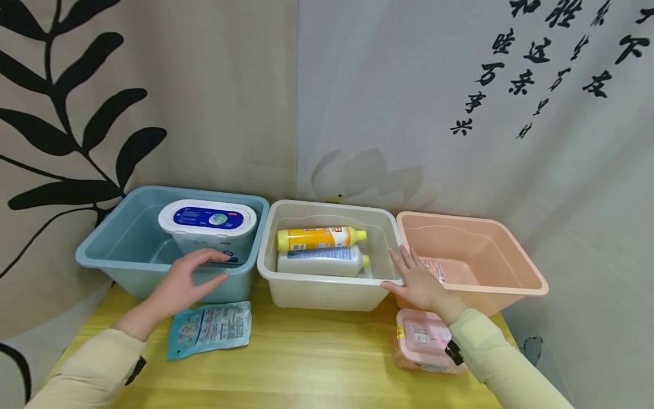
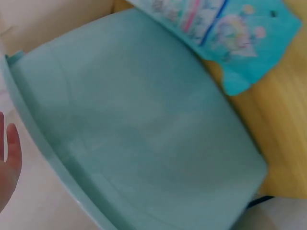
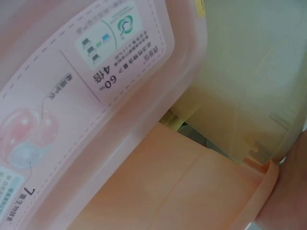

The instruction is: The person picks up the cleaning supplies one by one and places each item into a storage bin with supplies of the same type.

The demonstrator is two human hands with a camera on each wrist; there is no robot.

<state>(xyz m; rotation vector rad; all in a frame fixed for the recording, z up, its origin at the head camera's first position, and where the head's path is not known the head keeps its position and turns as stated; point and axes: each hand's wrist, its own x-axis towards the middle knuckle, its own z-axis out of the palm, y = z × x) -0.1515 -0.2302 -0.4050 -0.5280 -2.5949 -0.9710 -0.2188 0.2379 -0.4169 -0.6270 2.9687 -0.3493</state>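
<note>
At the front rim of the blue bin (image 1: 128, 267), my left hand (image 1: 186, 281) reaches over with thumb and fingers extended, holding nothing; whether it touches the rim I cannot tell. In that bin stands a white-lidded tub (image 1: 212, 230) with a dark blue label. My right hand (image 1: 416, 278) has its fingers spread over the adjoining rims of the white bin (image 1: 327, 292) and the pink bin (image 1: 475, 258). Inside the white bin lie a yellow bottle (image 1: 319, 238) and a white bottle (image 1: 322, 261) with a yellow-green cap. A labelled item (image 1: 434, 269) in the pink bin is partly hidden by my right hand.
A turquoise pouch (image 1: 210, 330) lies on the wooden table (image 1: 317, 358) before the blue bin. Below my right forearm sits a pink lidded box (image 1: 424, 341), its printed lid close up in the right wrist view. Behind the bins hangs a printed curtain (image 1: 368, 102).
</note>
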